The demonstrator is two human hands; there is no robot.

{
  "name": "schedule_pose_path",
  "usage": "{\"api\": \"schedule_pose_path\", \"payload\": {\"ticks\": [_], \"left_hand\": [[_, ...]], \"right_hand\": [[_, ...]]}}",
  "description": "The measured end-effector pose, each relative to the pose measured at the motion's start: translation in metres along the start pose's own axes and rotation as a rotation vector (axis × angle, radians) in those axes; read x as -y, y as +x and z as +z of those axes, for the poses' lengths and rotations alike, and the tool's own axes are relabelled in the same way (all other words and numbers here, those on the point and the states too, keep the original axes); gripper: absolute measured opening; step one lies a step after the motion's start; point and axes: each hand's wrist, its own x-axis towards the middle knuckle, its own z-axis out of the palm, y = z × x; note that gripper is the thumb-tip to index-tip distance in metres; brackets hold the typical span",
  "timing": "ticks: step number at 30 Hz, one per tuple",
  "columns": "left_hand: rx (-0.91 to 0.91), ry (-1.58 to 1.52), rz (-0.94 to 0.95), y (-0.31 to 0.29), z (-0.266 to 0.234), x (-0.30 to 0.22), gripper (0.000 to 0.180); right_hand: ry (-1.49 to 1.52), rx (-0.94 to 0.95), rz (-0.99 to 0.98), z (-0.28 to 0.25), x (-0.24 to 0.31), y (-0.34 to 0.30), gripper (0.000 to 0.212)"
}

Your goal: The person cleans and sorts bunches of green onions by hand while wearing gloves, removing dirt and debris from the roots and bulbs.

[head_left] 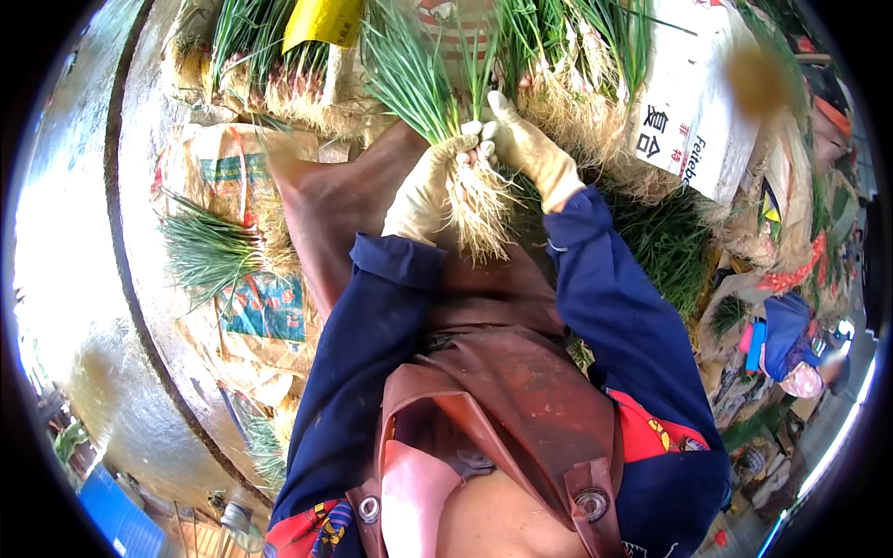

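Both my hands wear pale work gloves and meet at the upper middle, in front of my apron. My left hand (430, 186) is closed round a bunch of spring onions (407, 79), leaves pointing away from me and pale roots hanging toward me. Against its fingertips, my right hand (528, 147) is closed at a few thinner spring onion stalks (477, 70) beside the bunch. Its thumb points up, and its fingertips are partly hidden where the gloves touch.
More spring onions lie in piles at the far left (279, 79) and far right (577, 84). A tied bunch (214, 244) rests on brown sacks (246, 321) to my left. At right are a white printed sack (693, 102) and loose greens (665, 242). A person crouches (791, 339) farther right.
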Motion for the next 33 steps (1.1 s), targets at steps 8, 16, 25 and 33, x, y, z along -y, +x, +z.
{"api": "schedule_pose_path", "payload": {"ticks": [8, 16, 25, 33], "left_hand": [[-0.016, 0.039, 0.067, -0.016, 0.012, 0.001, 0.026], [-0.11, 0.123, -0.087, 0.007, -0.003, 0.002, 0.037], [-0.039, 0.217, 0.0, -0.01, -0.008, -0.006, 0.039], [-0.083, 0.377, 0.08, 0.014, -0.021, 0.002, 0.033]], "right_hand": [[0.42, 0.183, -0.093, 0.008, -0.014, 0.018, 0.019], [-0.439, -0.675, -0.485, -0.006, -0.007, -0.013, 0.01], [-1.585, -0.829, 0.181, -0.046, -0.023, -0.052, 0.045], [-1.224, -0.72, -0.067, -0.015, -0.017, -0.047, 0.026]]}}
